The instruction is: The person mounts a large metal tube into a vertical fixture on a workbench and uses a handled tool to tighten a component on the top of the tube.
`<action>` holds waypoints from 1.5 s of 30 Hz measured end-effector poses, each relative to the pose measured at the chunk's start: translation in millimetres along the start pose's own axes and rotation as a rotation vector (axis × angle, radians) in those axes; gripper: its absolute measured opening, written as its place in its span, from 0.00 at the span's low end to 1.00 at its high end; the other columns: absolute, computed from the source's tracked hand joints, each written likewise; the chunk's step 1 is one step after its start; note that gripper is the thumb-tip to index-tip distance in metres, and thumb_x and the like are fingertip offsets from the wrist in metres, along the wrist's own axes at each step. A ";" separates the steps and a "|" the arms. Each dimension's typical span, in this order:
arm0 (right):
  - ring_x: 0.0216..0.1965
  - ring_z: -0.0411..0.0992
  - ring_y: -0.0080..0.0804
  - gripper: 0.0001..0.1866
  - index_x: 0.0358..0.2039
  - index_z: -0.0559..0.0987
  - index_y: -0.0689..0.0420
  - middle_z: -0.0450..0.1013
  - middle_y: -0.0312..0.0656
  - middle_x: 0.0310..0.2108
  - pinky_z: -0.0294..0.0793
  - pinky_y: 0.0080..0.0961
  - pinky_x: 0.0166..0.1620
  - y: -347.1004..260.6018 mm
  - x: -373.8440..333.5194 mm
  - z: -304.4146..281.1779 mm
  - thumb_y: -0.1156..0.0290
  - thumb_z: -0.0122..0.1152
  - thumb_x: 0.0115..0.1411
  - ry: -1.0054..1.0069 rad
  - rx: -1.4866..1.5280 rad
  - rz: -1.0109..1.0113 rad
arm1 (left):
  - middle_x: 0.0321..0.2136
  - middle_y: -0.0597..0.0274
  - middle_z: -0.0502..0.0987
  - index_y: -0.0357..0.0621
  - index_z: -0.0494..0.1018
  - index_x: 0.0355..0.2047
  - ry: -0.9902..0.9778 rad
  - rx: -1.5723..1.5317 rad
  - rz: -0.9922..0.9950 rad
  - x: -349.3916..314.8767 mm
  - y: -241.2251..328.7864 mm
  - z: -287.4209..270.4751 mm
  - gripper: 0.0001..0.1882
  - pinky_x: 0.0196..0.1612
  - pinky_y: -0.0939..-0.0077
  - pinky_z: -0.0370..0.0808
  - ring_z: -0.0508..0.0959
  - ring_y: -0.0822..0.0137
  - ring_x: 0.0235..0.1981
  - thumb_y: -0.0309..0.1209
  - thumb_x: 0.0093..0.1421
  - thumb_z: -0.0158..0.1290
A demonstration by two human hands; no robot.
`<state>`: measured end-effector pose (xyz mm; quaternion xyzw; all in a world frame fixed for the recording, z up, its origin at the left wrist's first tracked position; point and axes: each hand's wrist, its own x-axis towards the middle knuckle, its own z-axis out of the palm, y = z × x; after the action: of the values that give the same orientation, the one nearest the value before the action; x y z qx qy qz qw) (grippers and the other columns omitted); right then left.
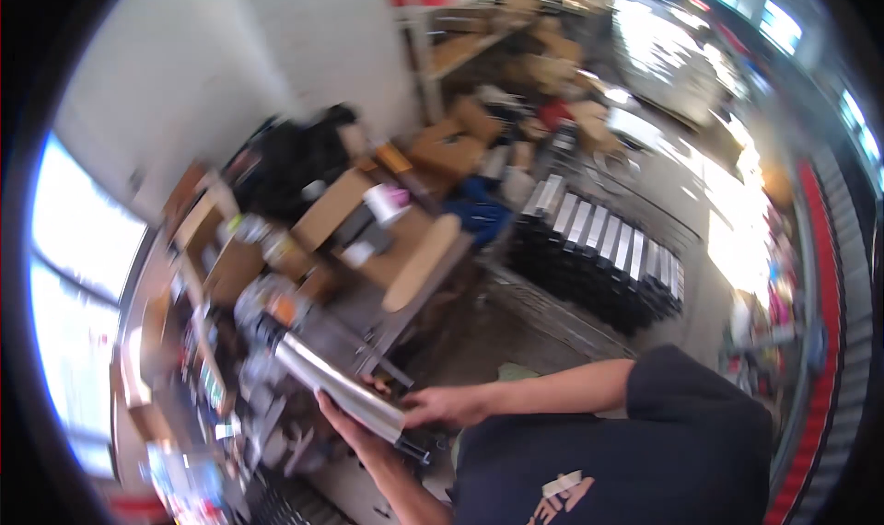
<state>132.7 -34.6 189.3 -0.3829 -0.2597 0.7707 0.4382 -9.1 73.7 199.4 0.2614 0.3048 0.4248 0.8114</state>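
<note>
A shiny silver metal cylinder [341, 387] with a dark upper end slants across my front, its lower end toward me. Thin dark rods [414, 449] stick out of that lower end. My left hand [348, 425] supports the cylinder from its near left side, the fingers along it. My right hand [444, 405] grips it at the right, close to the lower end. Blur hides the exact hold of the fingertips. Beyond the cylinder is a cluttered workbench [322, 327].
Open cardboard boxes [345, 214] and plastic bags [267, 299] crowd the bench. Silver bars with black ends [599, 239] lie in rows on a low cart [552, 318] ahead right. A loaded shelf [470, 51] stands farther back. A red strip [815, 249] runs along the right.
</note>
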 end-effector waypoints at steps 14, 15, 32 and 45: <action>0.31 0.78 0.34 0.30 0.39 0.81 0.67 0.80 0.46 0.31 0.77 0.29 0.35 56.7 -186.3 -169.7 0.57 0.78 0.40 0.991 -0.066 -0.029 | 0.22 0.59 0.81 0.32 0.79 0.31 -0.302 1.068 0.007 122.3 -200.6 106.3 0.19 0.28 0.79 0.74 0.79 0.72 0.23 0.36 0.70 0.48; 0.27 0.77 0.31 0.27 0.36 0.82 0.67 0.79 0.44 0.28 0.76 0.28 0.31 62.9 -186.8 -194.2 0.59 0.79 0.41 1.016 0.093 -0.053 | 0.21 0.60 0.80 0.32 0.79 0.29 -0.311 1.078 -0.035 115.2 -200.1 106.7 0.18 0.28 0.79 0.74 0.78 0.73 0.22 0.35 0.69 0.50; 0.41 0.78 0.50 0.14 0.37 0.79 0.55 0.79 0.49 0.32 0.76 0.46 0.46 82.3 -47.1 -484.6 0.60 0.64 0.55 1.810 -0.607 0.037 | 0.16 0.51 0.76 0.35 0.71 0.18 0.595 1.151 -0.491 -46.3 -150.9 -231.6 0.23 0.26 0.64 0.72 0.75 0.61 0.19 0.40 0.65 0.54; 0.22 0.69 0.21 0.20 0.26 0.81 0.63 0.75 0.34 0.20 0.69 0.24 0.29 193.6 155.6 -180.4 0.56 0.66 0.63 1.009 -0.713 0.056 | 0.43 0.40 0.79 0.42 0.77 0.46 0.898 1.152 -0.551 -120.3 -157.5 -501.3 0.20 0.52 0.51 0.75 0.78 0.39 0.48 0.39 0.56 0.51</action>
<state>137.8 20.0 -112.7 -0.8298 -0.2517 0.3714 0.3319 -339.5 -24.7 -215.0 0.3593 0.8306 0.0477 0.4228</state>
